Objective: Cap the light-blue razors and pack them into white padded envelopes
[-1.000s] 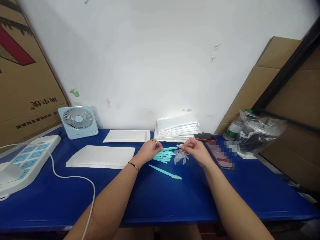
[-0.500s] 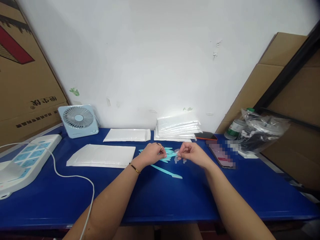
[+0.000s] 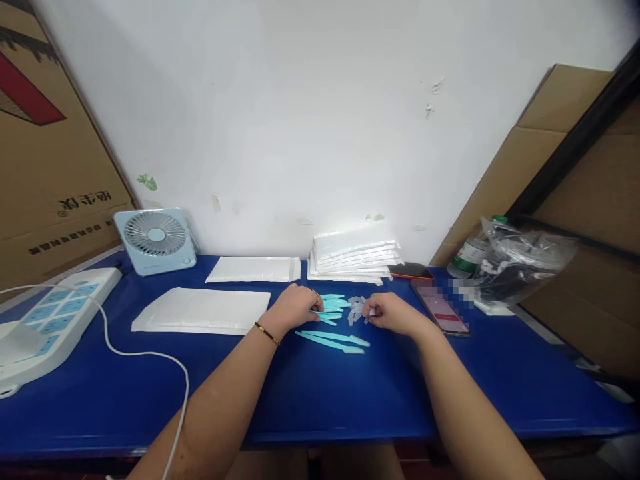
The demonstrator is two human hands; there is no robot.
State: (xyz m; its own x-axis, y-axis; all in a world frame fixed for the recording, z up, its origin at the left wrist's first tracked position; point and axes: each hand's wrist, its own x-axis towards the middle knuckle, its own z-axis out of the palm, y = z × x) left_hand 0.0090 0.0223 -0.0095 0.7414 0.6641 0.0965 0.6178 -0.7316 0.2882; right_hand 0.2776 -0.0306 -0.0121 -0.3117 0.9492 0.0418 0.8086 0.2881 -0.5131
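My left hand [image 3: 300, 305] is closed at the left end of a pile of turquoise eyebrow razors [image 3: 336, 303], its fingertips pinching the handle of one. At the pile's right side lie several small translucent blade caps [image 3: 355, 309]. Over these caps is my right hand [image 3: 387, 311], thumb and fingers pinched together on one of them; the fingers partly hide it. Nearer to me, two turquoise razors [image 3: 334, 341] rest side by side on the blue table [image 3: 345, 393], apart from the pile.
White padded envelopes lie flat at the left [image 3: 203, 311] and back [image 3: 253, 269], with a stack of envelopes [image 3: 353, 257] by the wall. A fan [image 3: 156, 241], power strip [image 3: 65, 320] and white cable [image 3: 150, 355] are left; a phone [image 3: 443, 308], bottle [image 3: 467, 259] and plastic bag [image 3: 525, 267] right.
A second razor now lies beside the single one in front of the pile. My right hand has moved slightly right, off the razor between my hands and onto the caps.
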